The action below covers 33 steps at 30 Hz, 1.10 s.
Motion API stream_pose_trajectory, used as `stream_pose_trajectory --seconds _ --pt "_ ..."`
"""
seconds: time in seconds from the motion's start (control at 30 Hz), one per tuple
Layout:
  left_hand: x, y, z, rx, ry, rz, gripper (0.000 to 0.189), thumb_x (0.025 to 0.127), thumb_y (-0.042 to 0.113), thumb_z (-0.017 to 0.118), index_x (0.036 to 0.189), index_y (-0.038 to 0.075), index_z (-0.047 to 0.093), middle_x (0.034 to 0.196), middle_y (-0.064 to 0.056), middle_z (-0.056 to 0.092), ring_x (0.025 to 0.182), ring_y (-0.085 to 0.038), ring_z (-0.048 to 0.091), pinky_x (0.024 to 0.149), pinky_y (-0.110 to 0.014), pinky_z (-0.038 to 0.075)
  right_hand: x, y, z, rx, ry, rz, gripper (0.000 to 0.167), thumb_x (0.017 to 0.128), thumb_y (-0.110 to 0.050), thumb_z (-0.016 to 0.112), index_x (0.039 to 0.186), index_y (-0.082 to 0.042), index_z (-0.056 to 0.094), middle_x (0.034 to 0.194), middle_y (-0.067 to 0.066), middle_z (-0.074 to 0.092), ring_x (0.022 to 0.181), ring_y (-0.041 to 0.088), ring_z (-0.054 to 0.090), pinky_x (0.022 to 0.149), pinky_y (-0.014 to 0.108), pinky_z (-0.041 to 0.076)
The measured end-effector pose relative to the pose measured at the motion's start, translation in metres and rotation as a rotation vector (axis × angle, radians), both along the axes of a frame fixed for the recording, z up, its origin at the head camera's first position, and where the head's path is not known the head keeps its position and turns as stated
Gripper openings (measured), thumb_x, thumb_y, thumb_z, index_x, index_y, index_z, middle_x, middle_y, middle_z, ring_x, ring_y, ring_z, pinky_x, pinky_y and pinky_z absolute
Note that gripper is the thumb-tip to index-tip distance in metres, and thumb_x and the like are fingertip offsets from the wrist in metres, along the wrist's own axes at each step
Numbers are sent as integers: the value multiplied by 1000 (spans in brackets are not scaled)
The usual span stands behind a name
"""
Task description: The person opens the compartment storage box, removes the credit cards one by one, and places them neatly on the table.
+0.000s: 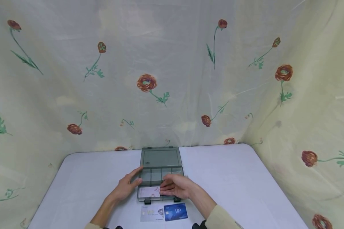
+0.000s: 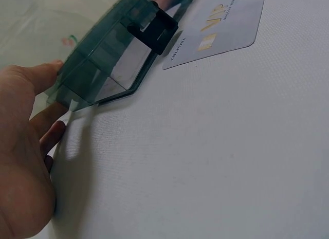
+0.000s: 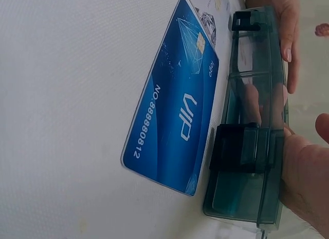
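A grey-green see-through plastic box (image 1: 160,174) stands on the table with its hinged lid (image 1: 161,158) tipped back. My left hand (image 1: 125,187) rests against the box's left side, thumb and fingers spread along the wall. My right hand (image 1: 179,187) reaches into the front of the box from the right. In the right wrist view its fingertips (image 3: 252,103) show through the clear front wall, while the thumb (image 3: 323,127) stands apart above the rim. A pale card with a pinkish pattern (image 1: 147,192) lies in the front compartment, left of those fingers.
Before the box lie a silver VIP card (image 1: 150,213) and a blue VIP card (image 1: 175,212), side by side on the white table (image 1: 232,187). Two dark latches (image 1: 147,201) jut from the box's front. A flowered curtain (image 1: 183,111) hangs behind and at both sides.
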<state>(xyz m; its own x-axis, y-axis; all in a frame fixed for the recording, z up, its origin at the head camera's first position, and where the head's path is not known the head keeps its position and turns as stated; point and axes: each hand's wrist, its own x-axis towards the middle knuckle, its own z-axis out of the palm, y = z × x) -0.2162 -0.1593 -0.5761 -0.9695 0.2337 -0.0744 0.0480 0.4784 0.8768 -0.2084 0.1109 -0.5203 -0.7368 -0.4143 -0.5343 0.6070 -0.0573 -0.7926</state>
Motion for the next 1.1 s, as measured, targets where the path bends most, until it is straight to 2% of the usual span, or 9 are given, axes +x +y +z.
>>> stream_pose_trajectory --seconds 0.23,0.5,0.7,1.1 --pt "1 1 0 -5 4 6 57 101 35 61 155 29 42 159 -8 40 149 -42 26 117 -67 18 -1 0 -1 1 -4 6 48 101 -22 56 123 20 57 124 35 56 107 37 67 98 40 55" --pt "2 3 -1 -28 54 26 56 102 34 61 154 25 43 155 -14 45 147 -43 31 115 -67 23 -4 1 -2 24 8 41 54 101 -27 55 125 20 56 122 32 58 107 35 67 95 37 56" --pt "4 5 1 -37 55 40 55 102 33 59 154 27 43 156 -13 45 146 -42 32 115 -67 24 -5 2 -2 37 15 59 54 101 -30 55 125 19 58 122 32 59 107 35 68 95 39 56" --pt "4 4 -1 -52 87 28 55 102 33 60 154 25 43 156 -14 44 146 -44 32 114 -69 25 -5 2 -2 49 10 68 55 101 -31 55 125 18 57 121 30 61 106 34 70 94 39 57"
